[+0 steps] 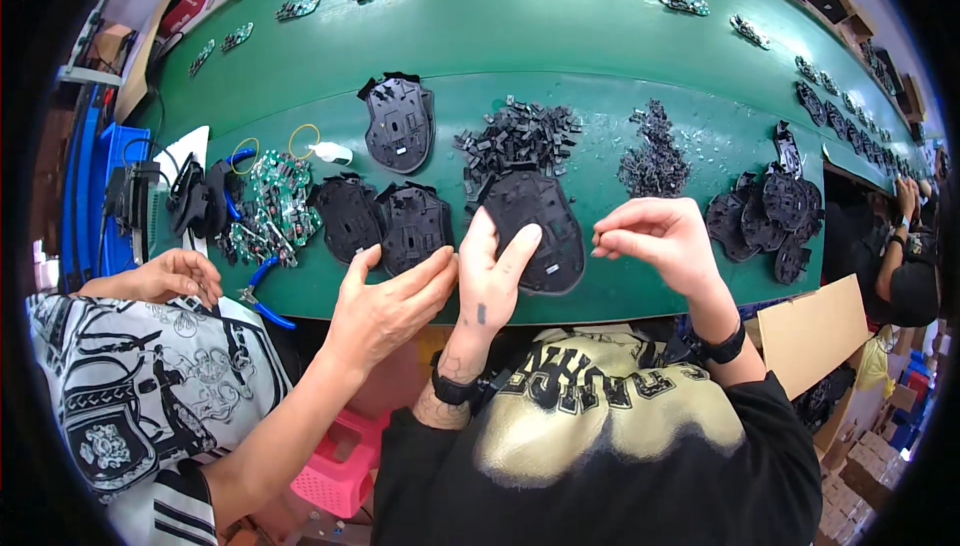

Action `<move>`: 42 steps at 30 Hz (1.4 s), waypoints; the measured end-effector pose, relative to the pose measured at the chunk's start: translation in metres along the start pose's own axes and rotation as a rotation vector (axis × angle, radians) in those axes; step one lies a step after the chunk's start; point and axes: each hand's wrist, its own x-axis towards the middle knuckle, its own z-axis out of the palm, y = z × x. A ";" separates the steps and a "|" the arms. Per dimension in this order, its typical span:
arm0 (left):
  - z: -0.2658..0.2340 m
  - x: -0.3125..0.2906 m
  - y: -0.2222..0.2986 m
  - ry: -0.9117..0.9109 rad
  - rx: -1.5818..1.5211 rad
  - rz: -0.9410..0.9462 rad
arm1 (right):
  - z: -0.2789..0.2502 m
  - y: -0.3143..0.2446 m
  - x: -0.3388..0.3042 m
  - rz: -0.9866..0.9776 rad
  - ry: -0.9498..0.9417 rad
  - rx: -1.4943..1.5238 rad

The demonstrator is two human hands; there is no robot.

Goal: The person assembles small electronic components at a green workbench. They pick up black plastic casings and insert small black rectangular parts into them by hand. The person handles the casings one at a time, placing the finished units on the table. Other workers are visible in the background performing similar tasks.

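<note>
Head view: where's the black mouse shell (550,211)?

"Front edge of the green table (560,31), middle, in the left hand (490,271): thumb across its face, fingers at its left side, gripping."

"Direction?"

"Long axis runs away from the wearer, slightly tilted. Notched end at the black parts pile (525,134), rounded end toward wearer."

"Right hand (660,236)?"

"Right of shell, apart. Thumb and forefinger drawn together; can't tell if pinching anything."

"Nearby?"

"Co-worker's hand (390,311) just beside the left one. Loose black bits (655,151) beyond right hand, stacked shells (765,211) further right, green circuit boards (280,191) left."

"Containers?"

"Small white bottle (333,154) behind the boards, contents hidden. Cardboard box (812,334), lower right; blue bin (118,231), far left: contents unclear for both."
</note>
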 end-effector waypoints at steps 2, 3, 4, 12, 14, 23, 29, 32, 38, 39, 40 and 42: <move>0.003 0.002 0.001 -0.048 -0.019 -0.005 | 0.003 0.000 -0.004 -0.031 -0.003 -0.014; 0.004 0.003 0.002 -0.049 -0.011 -0.002 | 0.004 0.002 -0.005 -0.044 0.003 -0.012; 0.005 0.004 0.002 -0.054 -0.010 -0.015 | 0.005 0.002 -0.007 -0.055 0.011 -0.010; 0.010 0.004 0.001 -0.089 0.021 -0.012 | 0.010 -0.003 -0.007 -0.420 0.015 -0.516; 0.011 0.004 0.001 -0.087 0.062 -0.007 | 0.010 0.001 -0.006 -0.416 0.025 -0.533; 0.010 -0.001 -0.003 -0.055 0.226 0.016 | 0.022 0.011 -0.005 -0.298 -0.022 -0.465; -0.008 -0.007 -0.010 0.038 0.106 0.018 | 0.027 0.016 0.014 -0.108 -0.007 -0.207; -0.016 -0.010 -0.014 0.093 0.065 0.086 | 0.013 0.019 0.042 -0.400 0.138 -0.571; -0.024 -0.014 -0.011 0.138 0.047 0.174 | 0.012 0.032 0.071 -0.491 0.165 -0.873; -0.024 -0.013 -0.010 0.140 0.031 0.190 | 0.013 0.030 0.071 -0.502 0.161 -0.910; -0.024 -0.013 -0.009 0.143 0.016 0.207 | 0.015 0.028 0.070 -0.514 0.157 -0.945; -0.025 -0.014 -0.006 0.144 -0.056 0.195 | 0.017 0.022 0.066 -0.512 0.134 -0.911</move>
